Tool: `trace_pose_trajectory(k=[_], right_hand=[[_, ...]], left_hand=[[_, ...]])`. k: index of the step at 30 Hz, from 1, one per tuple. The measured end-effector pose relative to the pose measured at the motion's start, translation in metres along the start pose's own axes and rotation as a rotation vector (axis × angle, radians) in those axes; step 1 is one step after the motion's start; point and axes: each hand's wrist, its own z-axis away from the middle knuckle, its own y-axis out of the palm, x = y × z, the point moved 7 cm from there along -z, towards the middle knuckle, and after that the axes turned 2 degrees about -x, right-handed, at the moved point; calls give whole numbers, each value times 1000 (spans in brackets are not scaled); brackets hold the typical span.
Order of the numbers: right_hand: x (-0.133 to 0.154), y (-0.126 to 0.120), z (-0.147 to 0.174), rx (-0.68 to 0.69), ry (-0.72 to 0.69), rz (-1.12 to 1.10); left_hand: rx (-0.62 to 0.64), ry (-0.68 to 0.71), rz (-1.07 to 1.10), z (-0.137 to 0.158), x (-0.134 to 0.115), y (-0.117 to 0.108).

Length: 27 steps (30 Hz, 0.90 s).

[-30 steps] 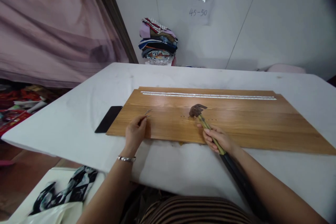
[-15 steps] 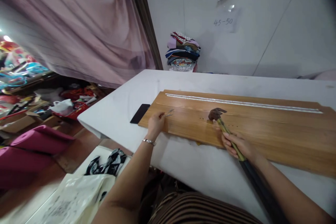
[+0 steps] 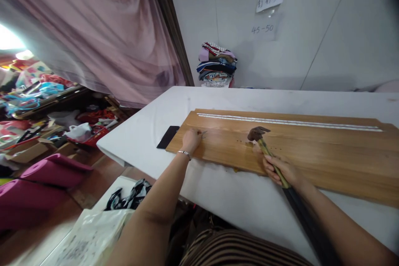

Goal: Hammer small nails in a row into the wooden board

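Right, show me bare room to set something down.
Bare: white table left of the black pad and behind the board; also the board's right stretch, in front of the white strips. Crowded: around the left grip, beside thin metal pieces, and mid-board, where the right grip holds the hammer near small dark dots.

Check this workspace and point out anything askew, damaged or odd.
The upper paper sign on the wall hangs askew, its right end higher than its left. The hammer in the right hand has a brown, rusty-looking head, perhaps just age. Small dark dots mark the board; nails or holes, I cannot tell.
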Motion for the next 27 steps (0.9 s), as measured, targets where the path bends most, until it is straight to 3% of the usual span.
trace_pose_trajectory(k=[10,17,22,27], right_hand=[[3,2,-5,9,-26,-151],[21,-20,-4,-29,-55,-180],[32,-42,-6,-79,-107,-207],[32,-48,-10,-101,-146,-214]], left_hand=[[99,11,-71,-25,0,-1],[188,138,-36,-25,0,4],[125,177,-116,-12,-3,1],[45,194,-219,5,-9,1]])
